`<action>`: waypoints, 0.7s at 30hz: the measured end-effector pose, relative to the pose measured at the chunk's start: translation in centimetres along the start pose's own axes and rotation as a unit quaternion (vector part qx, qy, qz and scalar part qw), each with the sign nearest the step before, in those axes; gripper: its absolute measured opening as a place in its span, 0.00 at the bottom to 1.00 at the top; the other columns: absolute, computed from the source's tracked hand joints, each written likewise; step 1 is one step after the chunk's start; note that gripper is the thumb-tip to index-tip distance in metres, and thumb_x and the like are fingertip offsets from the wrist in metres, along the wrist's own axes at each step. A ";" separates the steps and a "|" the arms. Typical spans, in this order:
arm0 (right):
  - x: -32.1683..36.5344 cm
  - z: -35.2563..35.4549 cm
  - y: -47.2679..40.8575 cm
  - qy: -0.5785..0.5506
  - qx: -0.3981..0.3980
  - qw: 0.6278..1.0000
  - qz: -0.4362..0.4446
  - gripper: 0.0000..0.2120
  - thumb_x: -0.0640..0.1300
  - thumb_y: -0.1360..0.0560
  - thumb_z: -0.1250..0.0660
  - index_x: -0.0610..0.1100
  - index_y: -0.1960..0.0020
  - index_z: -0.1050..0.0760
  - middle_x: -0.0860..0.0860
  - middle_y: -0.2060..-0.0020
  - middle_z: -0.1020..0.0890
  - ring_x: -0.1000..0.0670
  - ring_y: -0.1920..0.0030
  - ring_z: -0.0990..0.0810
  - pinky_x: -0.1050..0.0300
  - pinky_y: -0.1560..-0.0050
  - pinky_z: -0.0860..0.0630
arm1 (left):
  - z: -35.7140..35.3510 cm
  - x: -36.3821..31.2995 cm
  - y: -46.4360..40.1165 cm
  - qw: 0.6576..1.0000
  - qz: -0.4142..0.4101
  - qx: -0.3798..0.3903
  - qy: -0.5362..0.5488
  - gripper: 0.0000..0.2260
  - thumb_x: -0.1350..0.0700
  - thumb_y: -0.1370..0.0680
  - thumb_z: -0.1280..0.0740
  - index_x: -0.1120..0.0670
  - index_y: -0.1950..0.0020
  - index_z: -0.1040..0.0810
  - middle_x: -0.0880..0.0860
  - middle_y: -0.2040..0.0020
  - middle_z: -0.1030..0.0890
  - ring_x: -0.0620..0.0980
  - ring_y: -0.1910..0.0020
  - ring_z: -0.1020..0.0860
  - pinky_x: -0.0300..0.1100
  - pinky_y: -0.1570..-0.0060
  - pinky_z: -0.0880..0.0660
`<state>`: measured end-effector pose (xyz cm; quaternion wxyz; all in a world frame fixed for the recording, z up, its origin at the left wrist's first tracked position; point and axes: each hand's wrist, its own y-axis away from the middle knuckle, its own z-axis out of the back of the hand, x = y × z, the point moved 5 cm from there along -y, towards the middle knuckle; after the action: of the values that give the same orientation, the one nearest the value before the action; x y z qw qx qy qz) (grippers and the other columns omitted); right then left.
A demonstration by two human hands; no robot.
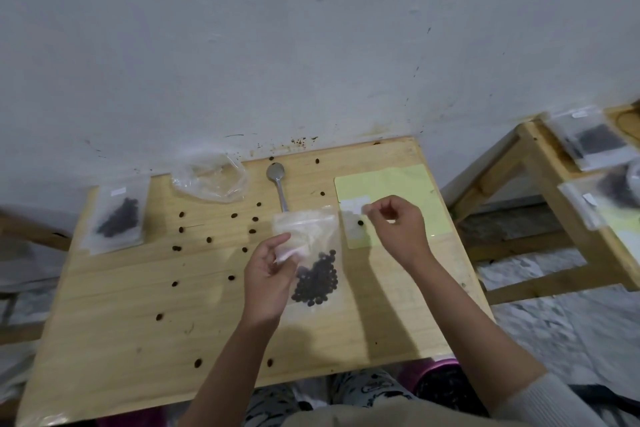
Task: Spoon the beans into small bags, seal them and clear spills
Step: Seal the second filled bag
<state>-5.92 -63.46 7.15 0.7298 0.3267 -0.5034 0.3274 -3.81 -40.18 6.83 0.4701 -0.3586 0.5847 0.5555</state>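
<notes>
A small clear zip bag point(317, 274) holding dark beans stands tilted above the middle of the wooden table point(114, 329). My left hand point(268, 281) grips its left side near the top. My right hand point(398, 225) hovers over a yellow sheet point(412, 191), its thumb and forefinger pinching the edge of a white label point(353, 205). A metal spoon point(278, 184) lies behind the bag with its bowl toward the wall. Several loose beans point(181, 229) are scattered across the tabletop. One bean point(360, 222) sits on the yellow sheet.
A filled small bag point(117, 218) lies at the table's left rear, with a crumpled large clear bag point(211, 178) beside it. A second wooden table point(540, 163) to the right carries more filled bags point(592, 140). The wall runs along the table's back edge.
</notes>
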 end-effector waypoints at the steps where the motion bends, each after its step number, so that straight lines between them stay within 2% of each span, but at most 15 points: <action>1: 0.8 -0.6 1.3 -0.026 0.020 0.999 0.010 0.08 0.39 0.28 0.28 0.44 0.65 0.24 0.52 0.68 0.20 0.59 0.67 0.24 0.69 0.62 0.27 | -0.1 -0.2 0.0 1.000 -0.003 0.006 -0.005 0.18 0.69 0.24 0.34 0.47 0.45 0.22 0.45 0.40 0.23 0.31 0.47 0.24 0.31 0.50 0.26; 3: 1.6 -1.9 3.2 -0.037 0.053 0.998 0.016 0.08 0.40 0.30 0.27 0.46 0.65 0.23 0.53 0.69 0.20 0.57 0.67 0.24 0.67 0.63 0.27 | -0.4 -0.6 0.1 0.999 -0.014 0.016 -0.025 0.21 0.70 0.25 0.35 0.44 0.44 0.22 0.44 0.38 0.23 0.35 0.40 0.26 0.35 0.40 0.29; 4: 1.6 -2.5 3.8 -0.031 0.061 0.998 0.013 0.09 0.41 0.30 0.26 0.48 0.66 0.23 0.53 0.69 0.20 0.56 0.68 0.24 0.65 0.64 0.27 | -0.6 -0.7 0.2 0.999 -0.018 0.016 -0.036 0.22 0.71 0.25 0.36 0.44 0.43 0.22 0.44 0.39 0.22 0.36 0.43 0.24 0.36 0.41 0.27; 5: 1.5 -3.0 4.1 -0.026 0.066 0.997 0.007 0.09 0.41 0.30 0.26 0.48 0.66 0.23 0.53 0.69 0.21 0.56 0.68 0.25 0.64 0.64 0.27 | -0.7 -0.9 0.4 0.999 -0.024 0.017 -0.043 0.22 0.71 0.25 0.36 0.44 0.43 0.22 0.44 0.41 0.21 0.37 0.51 0.22 0.36 0.45 0.25; 7: 1.5 -3.8 4.4 -0.025 0.077 0.997 -0.004 0.08 0.41 0.30 0.26 0.48 0.65 0.23 0.53 0.71 0.22 0.56 0.70 0.26 0.62 0.64 0.27 | -1.0 -1.2 0.7 0.998 -0.031 0.025 -0.048 0.23 0.73 0.25 0.38 0.46 0.42 0.22 0.38 0.52 0.19 0.38 0.67 0.24 0.30 0.59 0.25; 9: 1.9 -4.3 4.5 -0.018 0.098 0.995 -0.002 0.07 0.41 0.30 0.26 0.47 0.65 0.22 0.53 0.71 0.22 0.56 0.70 0.26 0.62 0.64 0.27 | -0.9 -1.1 0.9 0.998 -0.033 0.031 -0.051 0.23 0.73 0.26 0.39 0.48 0.42 0.22 0.35 0.63 0.20 0.37 0.75 0.29 0.28 0.69 0.30; 10: 2.1 -4.5 4.6 -0.009 0.109 0.994 0.002 0.07 0.41 0.30 0.26 0.47 0.65 0.22 0.53 0.70 0.22 0.55 0.70 0.26 0.61 0.65 0.27 | -0.8 -1.0 0.9 0.998 -0.029 0.029 -0.046 0.23 0.73 0.26 0.39 0.48 0.43 0.22 0.37 0.65 0.20 0.39 0.76 0.32 0.32 0.71 0.31; 13: 2.5 -5.0 4.8 0.013 0.129 0.991 0.014 0.06 0.42 0.30 0.26 0.46 0.64 0.22 0.48 0.67 0.20 0.54 0.69 0.25 0.60 0.64 0.26 | -0.4 -1.1 1.2 0.999 -0.021 0.014 -0.019 0.17 0.69 0.24 0.35 0.48 0.46 0.20 0.40 0.65 0.21 0.45 0.72 0.31 0.36 0.69 0.30; 16: 3.0 -5.4 5.0 0.033 0.138 0.989 0.029 0.06 0.42 0.30 0.26 0.47 0.64 0.22 0.48 0.66 0.19 0.55 0.69 0.25 0.63 0.64 0.27 | 0.1 -1.8 1.5 1.000 -0.025 -0.010 0.002 0.08 0.63 0.26 0.30 0.51 0.50 0.19 0.43 0.54 0.17 0.43 0.58 0.21 0.37 0.57 0.24; 18: 3.2 -5.8 5.2 0.038 0.145 0.988 0.038 0.07 0.42 0.30 0.26 0.48 0.64 0.22 0.48 0.66 0.18 0.55 0.69 0.26 0.63 0.64 0.27 | 0.6 -1.7 1.6 0.999 -0.022 -0.025 0.014 0.06 0.61 0.27 0.28 0.52 0.53 0.19 0.47 0.51 0.17 0.40 0.50 0.20 0.41 0.48 0.23; 21: 3.6 -6.2 5.6 0.045 0.144 0.987 0.051 0.09 0.42 0.30 0.26 0.50 0.65 0.23 0.50 0.67 0.19 0.57 0.70 0.27 0.65 0.65 0.28 | 1.3 -1.6 1.7 0.998 -0.024 -0.052 0.020 0.07 0.61 0.29 0.26 0.50 0.57 0.19 0.49 0.53 0.17 0.47 0.49 0.20 0.50 0.43 0.23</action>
<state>-6.20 -54.68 9.61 0.6795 0.3869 -0.4337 0.4478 -4.71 -38.90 8.93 0.4524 -0.4075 0.5553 0.5665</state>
